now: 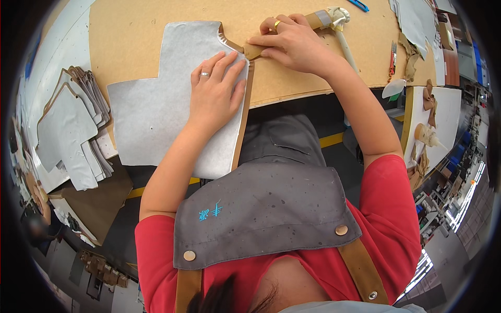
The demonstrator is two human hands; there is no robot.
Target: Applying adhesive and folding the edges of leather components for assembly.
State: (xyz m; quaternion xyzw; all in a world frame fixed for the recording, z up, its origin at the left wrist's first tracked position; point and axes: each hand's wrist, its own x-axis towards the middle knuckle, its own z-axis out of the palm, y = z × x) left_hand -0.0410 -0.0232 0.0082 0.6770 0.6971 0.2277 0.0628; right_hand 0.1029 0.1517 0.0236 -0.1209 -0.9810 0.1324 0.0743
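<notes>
A grey, cross-shaped lining piece (167,104) with a tan leather edge (243,112) lay on the brown surface (323,62), hanging partly over its near side. The left hand (215,91) pressed flat on it with fingers spread, while the right hand (292,44) pinched the tan edge at the piece's upper corner, fingers closed. A stack of similar grey pieces (70,128) sat well apart to the left, and a tape-wrapped tool (334,18) lay just beyond the right hand.

Stack of grey cut pieces (70,128) at left, red-handled pliers (392,58) and blue tool (359,5) at right, grey apron (261,208) below.
</notes>
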